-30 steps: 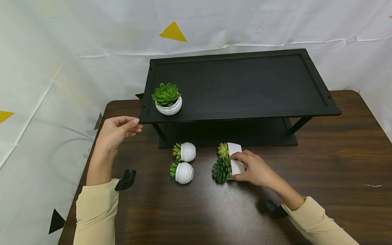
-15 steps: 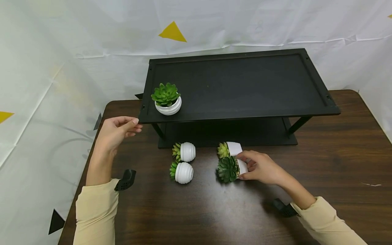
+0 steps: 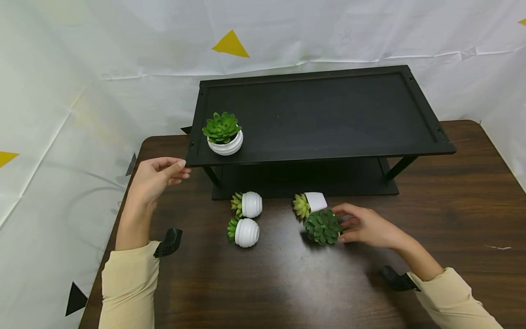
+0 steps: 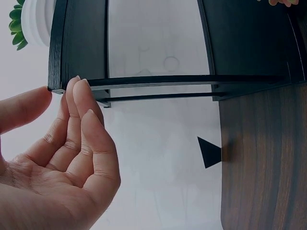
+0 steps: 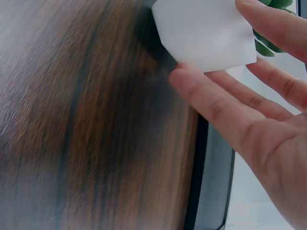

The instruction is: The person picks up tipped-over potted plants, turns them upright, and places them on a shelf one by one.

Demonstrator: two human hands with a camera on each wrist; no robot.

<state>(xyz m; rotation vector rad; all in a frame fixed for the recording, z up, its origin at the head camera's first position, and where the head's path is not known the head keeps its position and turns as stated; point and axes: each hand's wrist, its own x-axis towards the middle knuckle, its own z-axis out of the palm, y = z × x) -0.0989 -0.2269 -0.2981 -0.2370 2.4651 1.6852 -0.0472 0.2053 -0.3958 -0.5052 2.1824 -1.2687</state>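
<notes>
My left hand point(image 3: 158, 178) pinches the front left corner of a black two-tier shelf point(image 3: 328, 114), thumb on the upper board's edge and fingers beneath it. In the right wrist view my right hand point(image 5: 268, 115) grips a potted succulent by its white angular pot point(image 5: 206, 33), between thumb and fingers. Its dark green rosette point(image 3: 323, 226) faces up in the head view and mostly hides the pot there. Right behind it, a lighter green succulent in a white pot point(image 3: 315, 201) lies on its side. A green succulent in a round ribbed white pot point(image 3: 226, 145) stands upright on the shelf's top left.
Two more succulents in ribbed white pots point(image 3: 252, 204) lie on their sides on the brown wooden table point(image 3: 263, 292), before the shelf's lower board point(image 3: 341, 180). White sheeting point(image 3: 328, 32) hangs behind and at the left.
My right hand has moved right with the dark green succulent, and the plant has turned from lying sideways to rosette up. The left hand stays at the shelf corner.
</notes>
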